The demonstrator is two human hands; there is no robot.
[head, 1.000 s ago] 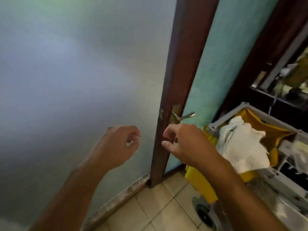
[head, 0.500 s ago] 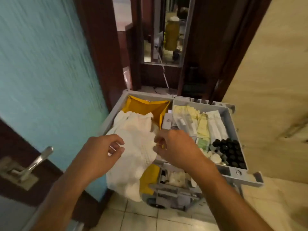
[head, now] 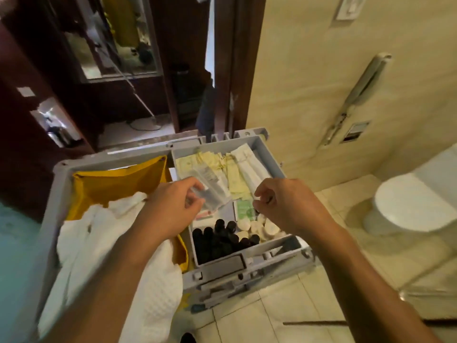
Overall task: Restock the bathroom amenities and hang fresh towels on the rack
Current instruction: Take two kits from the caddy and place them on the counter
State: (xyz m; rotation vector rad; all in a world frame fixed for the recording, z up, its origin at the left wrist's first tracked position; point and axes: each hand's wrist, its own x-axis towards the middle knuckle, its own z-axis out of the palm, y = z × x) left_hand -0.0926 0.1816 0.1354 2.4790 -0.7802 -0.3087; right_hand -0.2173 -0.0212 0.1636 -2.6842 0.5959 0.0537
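The left forearm [head: 111,273] and right forearm [head: 358,263] are bare from the near edge up to the wrists, uncovered skin all along. The left grip [head: 170,209] and right grip [head: 289,206] are likewise bare.

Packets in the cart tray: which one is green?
The small flat packet next to the right hand. The long ones behind are cream or white; the left hand pinches a clear one.

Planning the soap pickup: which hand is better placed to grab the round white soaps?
Probably the right hand: it hovers just above the soaps, while the left hand grips a clear packet.
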